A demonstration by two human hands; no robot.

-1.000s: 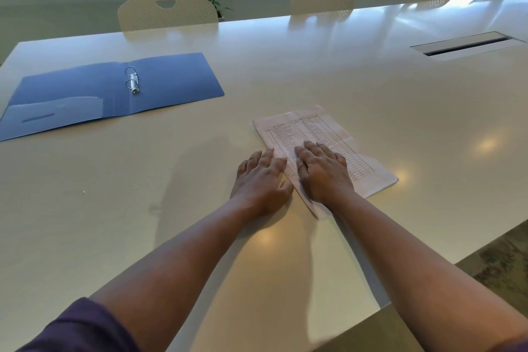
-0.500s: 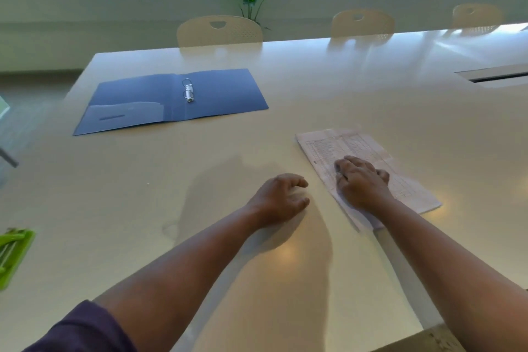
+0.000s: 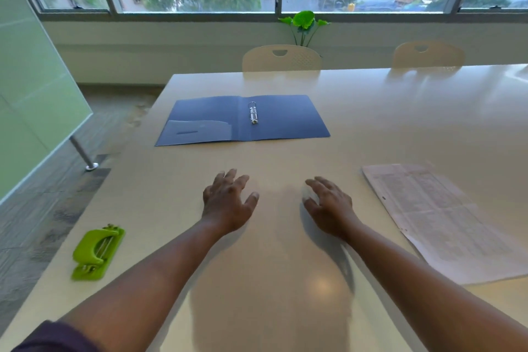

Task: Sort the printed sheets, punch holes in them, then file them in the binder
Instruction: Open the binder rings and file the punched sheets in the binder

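A stack of printed sheets (image 3: 434, 217) lies flat at the right of the table, with small holes along its near left edge. A blue ring binder (image 3: 285, 120) lies open further back, its metal rings at the spine. A green hole punch (image 3: 97, 251) sits near the table's left edge. My left hand (image 3: 227, 203) hovers over bare table with fingers spread, holding nothing. My right hand (image 3: 328, 204) is beside it, fingers loose and empty, well left of the sheets.
The pale table (image 3: 371, 111) stretches back and right. Two cream chairs (image 3: 281, 58) stand at its far side, with a potted plant (image 3: 304, 23) on the sill behind. A glass partition (image 3: 31, 94) and its post stand left of the table.
Both hands left the sheets and moved left over bare table, fingers opening. The view swung left, bringing the green hole punch into sight.
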